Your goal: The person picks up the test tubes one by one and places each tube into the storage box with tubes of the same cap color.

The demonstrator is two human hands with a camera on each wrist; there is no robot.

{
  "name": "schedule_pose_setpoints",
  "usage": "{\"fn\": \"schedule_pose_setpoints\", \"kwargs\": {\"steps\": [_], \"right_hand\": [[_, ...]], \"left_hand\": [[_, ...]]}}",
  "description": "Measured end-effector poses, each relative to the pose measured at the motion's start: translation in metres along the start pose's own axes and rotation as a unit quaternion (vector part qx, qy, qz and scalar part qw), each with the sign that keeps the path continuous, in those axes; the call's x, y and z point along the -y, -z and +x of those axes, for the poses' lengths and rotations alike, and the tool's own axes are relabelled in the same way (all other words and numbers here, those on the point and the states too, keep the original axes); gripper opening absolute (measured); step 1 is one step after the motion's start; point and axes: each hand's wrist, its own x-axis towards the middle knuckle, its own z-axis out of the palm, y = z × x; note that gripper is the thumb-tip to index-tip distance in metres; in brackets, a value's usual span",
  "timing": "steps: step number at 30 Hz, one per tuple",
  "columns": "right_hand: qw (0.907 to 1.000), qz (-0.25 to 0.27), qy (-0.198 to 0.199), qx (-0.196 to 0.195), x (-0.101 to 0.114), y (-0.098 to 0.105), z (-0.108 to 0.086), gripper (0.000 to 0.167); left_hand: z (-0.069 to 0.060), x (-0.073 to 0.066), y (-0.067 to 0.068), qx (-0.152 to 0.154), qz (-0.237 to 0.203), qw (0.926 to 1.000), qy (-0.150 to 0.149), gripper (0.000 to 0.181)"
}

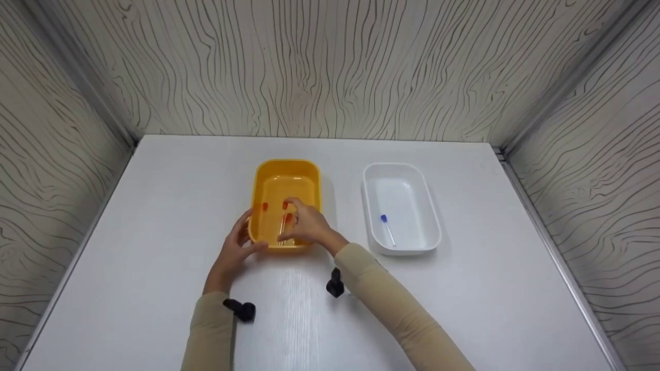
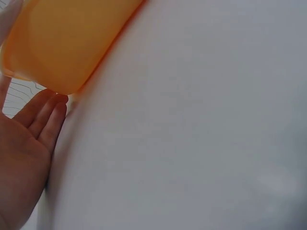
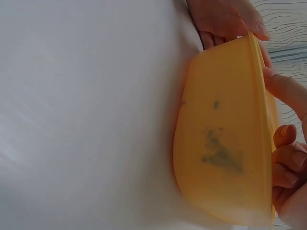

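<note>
A yellow tray point(image 1: 286, 170) holds several thin clear tubes with red caps, one of them a red-capped tube point(image 1: 265, 206) at its left side. My left hand point(image 1: 234, 252) holds the tray's near left corner, thumb at the rim and fingers along the outer wall. Inside the tray, my right hand point(image 1: 308, 224) pinches a red-capped tube point(image 1: 284, 205) lengthwise, index finger at the cap and thumb near the other end. In the right wrist view, the yellow wall point(image 3: 225, 134) hides the tubes.
To the right stands a white tray point(image 1: 399, 172) with a blue-capped tube point(image 1: 389, 230) lying in it. Both trays are on a white table point(image 1: 170, 206). Wood-patterned panels point(image 1: 309, 67) enclose the back and sides.
</note>
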Motion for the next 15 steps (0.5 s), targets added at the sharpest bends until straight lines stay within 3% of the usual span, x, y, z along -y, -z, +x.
{"fn": "schedule_pose_setpoints", "kwargs": {"steps": [5, 15], "right_hand": [[0.9998, 0.005, -0.017, -0.001, 0.002, -0.007, 0.002, 0.090], [0.9999, 0.006, -0.010, -0.008, 0.001, -0.013, 0.006, 0.090]], "left_hand": [[0.001, 0.001, -0.001, 0.001, 0.000, 1.0000, 0.002, 0.081], [0.001, 0.000, -0.001, -0.002, 0.003, 1.0000, 0.000, 0.081]]}}
